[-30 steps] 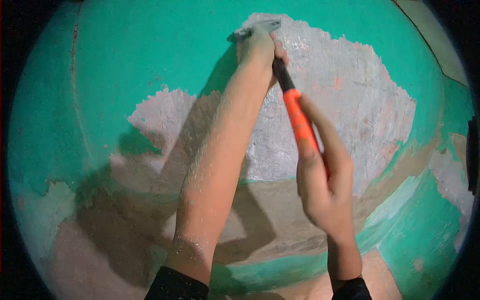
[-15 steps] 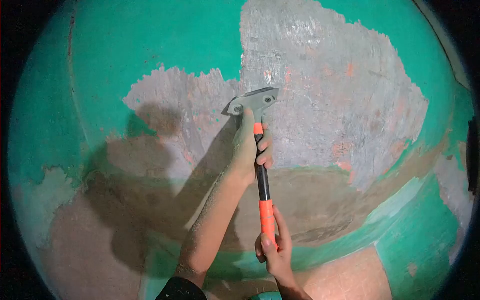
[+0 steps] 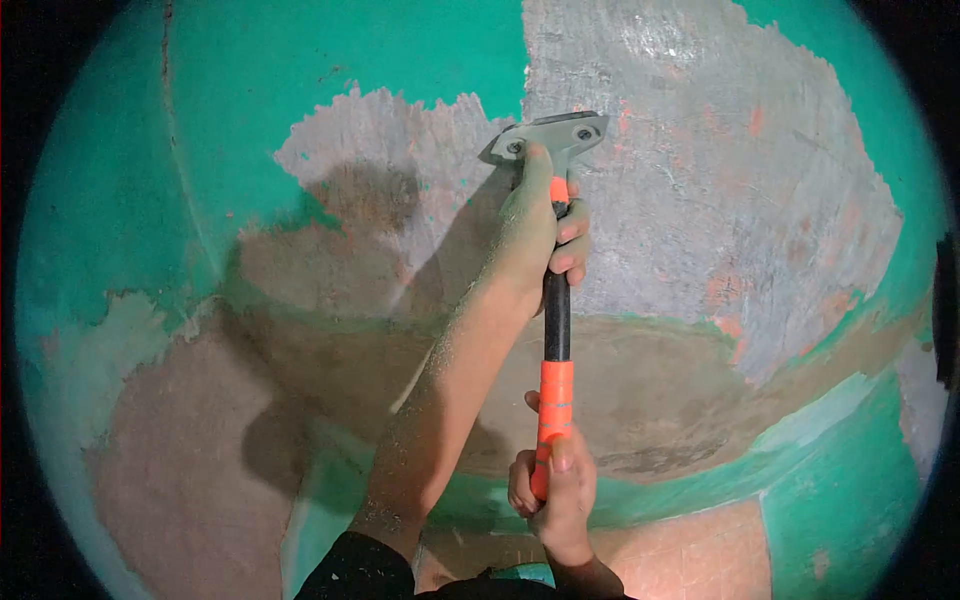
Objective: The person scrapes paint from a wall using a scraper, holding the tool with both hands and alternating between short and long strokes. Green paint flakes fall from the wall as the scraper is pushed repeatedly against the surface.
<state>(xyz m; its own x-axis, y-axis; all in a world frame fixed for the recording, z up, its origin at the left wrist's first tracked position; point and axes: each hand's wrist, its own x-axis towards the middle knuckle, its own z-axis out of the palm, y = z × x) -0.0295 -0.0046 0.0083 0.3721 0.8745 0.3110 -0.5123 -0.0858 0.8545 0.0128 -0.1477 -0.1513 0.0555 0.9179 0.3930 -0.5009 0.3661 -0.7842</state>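
A long-handled scraper (image 3: 557,310) with a wide grey head, black shaft and orange grip stands nearly upright before the wall. My left hand (image 3: 545,235) wraps around the shaft just below the head, its thumb pressed up against the head's back. Lower down, my right hand (image 3: 558,490) is closed around the orange grip, thumb on top. The scraper's head lies against or very near the wall (image 3: 700,190), where green paint gives way to bare grey plaster; whether the blade touches is hard to tell. Pale dust covers my left forearm.
Green paint (image 3: 330,50) surrounds the stripped patch, with ragged edges. A brown band (image 3: 640,400) runs across below it. Pinkish tiles (image 3: 700,550) lie at the bottom. A dark object (image 3: 945,310) shows at the right edge. My shadow falls on the wall's left side.
The scraper and both hands have shifted up and to the right in view. The wall also appears moved, so the camera has turned somewhat. Both hands keep their hold.
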